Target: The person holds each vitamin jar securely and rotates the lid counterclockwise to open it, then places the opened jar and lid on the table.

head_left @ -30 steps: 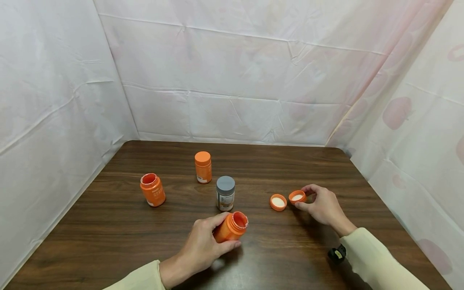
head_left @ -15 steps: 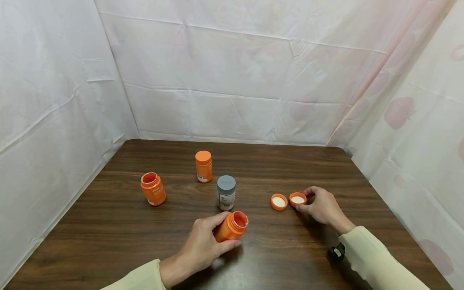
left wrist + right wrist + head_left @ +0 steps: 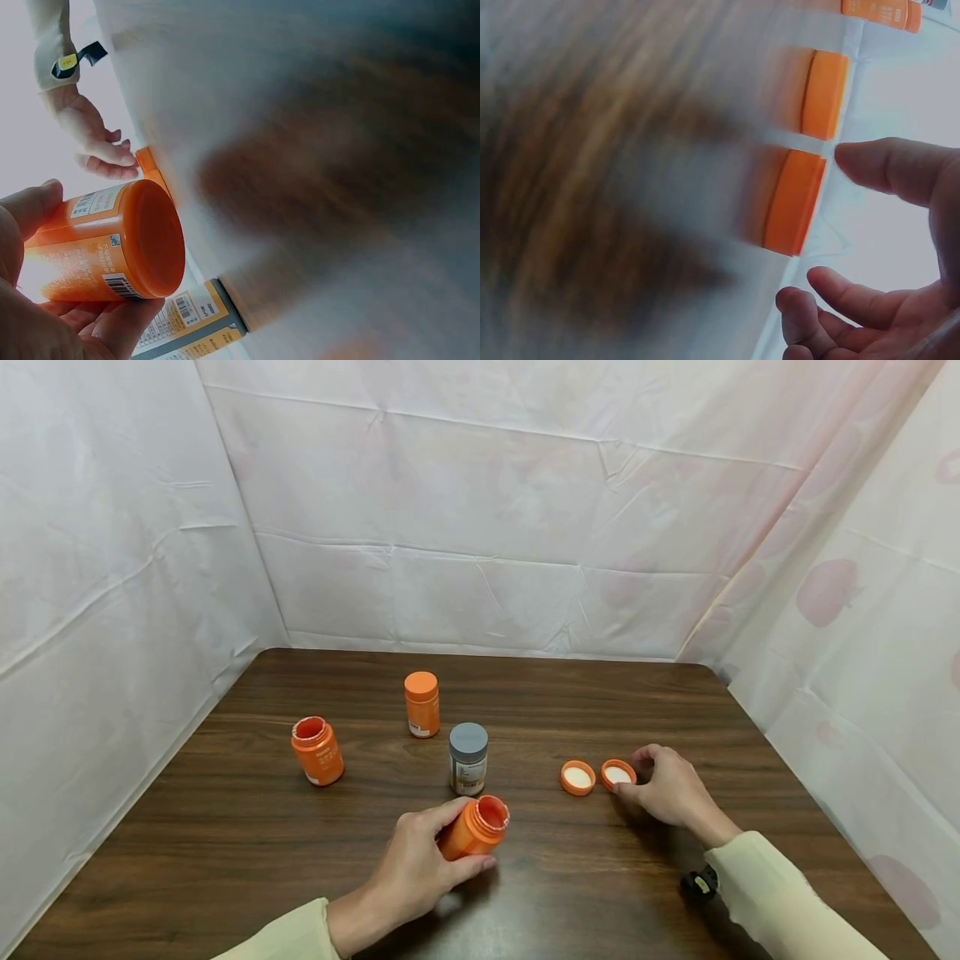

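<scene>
By the left hand (image 3: 412, 867), the lidless orange bottle (image 3: 467, 837) is gripped between the thumb and curled fingers, its mouth tilted toward the right. By the right hand (image 3: 670, 791) nothing is held: its thumb and fingers are spread around the nearer orange cap (image 3: 618, 774), and in the right wrist view a gap is seen on both sides. The second cap (image 3: 577, 777) lies just beside, on the thumb's side, so it could be pushed away if the thumb is swept inward too widely. Just beyond the left fingers the grey-lidded jar (image 3: 468, 760) is placed; it might be knocked over if the gripped bottle is moved forward. Should the tilt be increased, any contents could be spilled, though none can be made out. Between the bottle and the caps, bare tabletop (image 3: 543, 847) is offered for moving. The table's right edge is well apart from the right fingers, and its back edge is farther beyond both grips.
</scene>
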### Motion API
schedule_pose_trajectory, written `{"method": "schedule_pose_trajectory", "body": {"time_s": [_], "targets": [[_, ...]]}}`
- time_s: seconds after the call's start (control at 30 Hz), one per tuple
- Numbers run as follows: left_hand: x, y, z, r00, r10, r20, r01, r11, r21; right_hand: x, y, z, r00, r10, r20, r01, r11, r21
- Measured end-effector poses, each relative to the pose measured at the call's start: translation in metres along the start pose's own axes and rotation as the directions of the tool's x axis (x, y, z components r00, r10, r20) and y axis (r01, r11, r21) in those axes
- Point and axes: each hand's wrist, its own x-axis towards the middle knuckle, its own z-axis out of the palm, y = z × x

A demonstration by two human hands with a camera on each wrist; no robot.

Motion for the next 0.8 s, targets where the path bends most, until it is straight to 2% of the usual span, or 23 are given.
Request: {"method": "schedule_pose_trajectory", "body": {"time_s": [0.3, 0.5, 0.8], "targets": [[-0.002, -0.003, -0.005, 0.997, -0.045, -0.059, 0.043, 0.999, -0.021, -0.009, -0.009, -0.006, 0.995, -0.056, -0.088, 0.055, 0.998, -0.023], [-0.003, -0.006, -0.012, 0.992, -0.072, -0.102, 0.074, 0.997, 0.021, -0.014, -0.014, -0.007, 0.988, -0.092, -0.127, 0.090, 0.996, -0.018], [-0.004, -0.015, -0.026, 0.977, -0.106, -0.185, 0.120, 0.990, 0.067, -0.020, -0.023, -0.006, 0.978, -0.128, -0.167, 0.132, 0.991, 0.008]]}}
